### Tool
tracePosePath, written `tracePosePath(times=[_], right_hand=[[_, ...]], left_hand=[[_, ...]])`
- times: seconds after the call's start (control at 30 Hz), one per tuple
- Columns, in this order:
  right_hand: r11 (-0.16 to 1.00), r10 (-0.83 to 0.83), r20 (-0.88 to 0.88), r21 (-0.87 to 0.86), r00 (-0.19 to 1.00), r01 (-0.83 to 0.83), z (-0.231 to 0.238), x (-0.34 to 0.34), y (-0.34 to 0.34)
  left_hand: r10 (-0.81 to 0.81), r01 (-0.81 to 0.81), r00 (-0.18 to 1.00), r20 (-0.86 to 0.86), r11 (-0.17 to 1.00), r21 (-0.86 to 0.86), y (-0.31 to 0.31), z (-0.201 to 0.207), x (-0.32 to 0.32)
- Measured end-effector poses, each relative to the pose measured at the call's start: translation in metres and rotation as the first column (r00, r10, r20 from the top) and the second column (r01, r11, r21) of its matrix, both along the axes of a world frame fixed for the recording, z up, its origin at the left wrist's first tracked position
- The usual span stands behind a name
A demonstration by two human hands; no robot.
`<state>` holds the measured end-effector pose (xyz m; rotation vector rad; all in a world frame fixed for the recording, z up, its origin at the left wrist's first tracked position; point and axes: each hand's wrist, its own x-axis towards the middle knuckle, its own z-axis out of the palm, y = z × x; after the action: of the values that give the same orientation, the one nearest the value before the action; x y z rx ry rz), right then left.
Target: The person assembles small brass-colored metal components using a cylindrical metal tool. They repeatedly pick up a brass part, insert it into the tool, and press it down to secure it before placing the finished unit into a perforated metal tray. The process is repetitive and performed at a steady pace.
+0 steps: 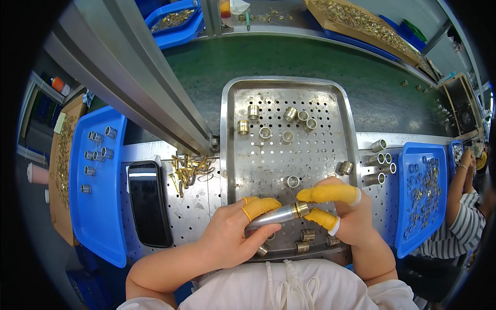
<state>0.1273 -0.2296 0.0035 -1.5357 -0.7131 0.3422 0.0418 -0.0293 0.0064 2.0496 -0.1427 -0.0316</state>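
My left hand point(232, 225), with a yellow finger cot, is wrapped round a smooth silver metal cylinder point(274, 217). A brass-coloured threaded collar point(299, 208) forms its right end. My right hand point(343, 206) has yellow cots on thumb and forefinger, bent in around that collar. A thin wire-like line shows beside these fingertips; what they grip is too small to make out. Beneath both hands lies a perforated steel tray point(320, 150). Short metal sleeves stand or lie in it, among them an upright sleeve point(292, 181) just beyond the collar and a tipped sleeve point(345, 167) near my right hand.
Left of the tray are a brass parts pile point(191, 168), a black phone point(146, 201) and a blue tray point(98, 217) with sleeves. More sleeves point(376, 159) and a blue parts tray point(421, 206) sit right. A metal post point(150, 77) rises beyond; a person's arm point(457, 181) shows far right.
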Motion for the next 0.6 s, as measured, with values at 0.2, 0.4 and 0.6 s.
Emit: tracePosePath(times=[0.2, 0.4, 0.6], right_hand=[[0.995, 0.062, -0.087, 0.084, 0.994, -0.054, 0.004, 0.002, -0.005], [0.982, 0.042, -0.070, -0.183, 0.997, -0.054, 0.008, 0.010, -0.013], [0.935, 0.106, 0.048, -0.345, 0.993, -0.083, 0.017, 0.004, -0.009]], left_hand=[[-0.001, 0.001, 1.000, 0.011, 1.000, -0.009, -0.001, 0.000, 0.000], [0.004, -0.014, 0.994, 0.107, 0.996, 0.091, -0.003, 0.001, -0.001], [-0.033, -0.029, 0.957, 0.289, 0.978, 0.208, -0.005, -0.004, 0.000]])
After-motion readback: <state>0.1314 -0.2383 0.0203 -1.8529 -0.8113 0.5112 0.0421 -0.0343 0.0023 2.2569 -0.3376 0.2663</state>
